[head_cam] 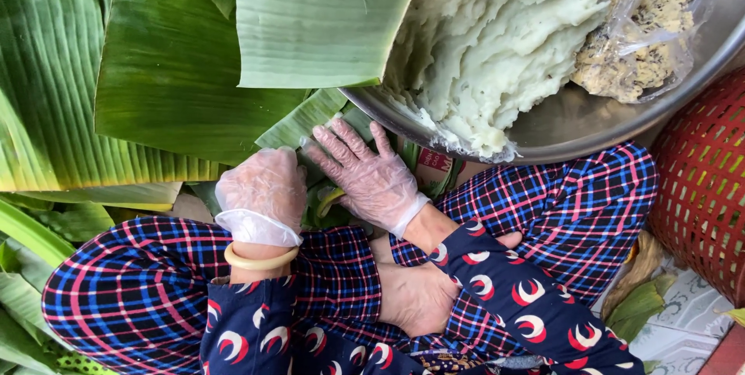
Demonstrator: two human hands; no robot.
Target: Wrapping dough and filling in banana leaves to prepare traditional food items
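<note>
Metal bowl (590,123) of white dough (497,34) overhangs stacked banana leaves (155,72). Left hand (262,193) curled shut; right hand (371,175) flat, fingers spread, pressing a folded leaf (330,200).

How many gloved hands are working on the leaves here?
2. The left hand is curled over the folded banana leaf; the right hand lies flat on it, just below the metal basin. No other hands show.
</note>
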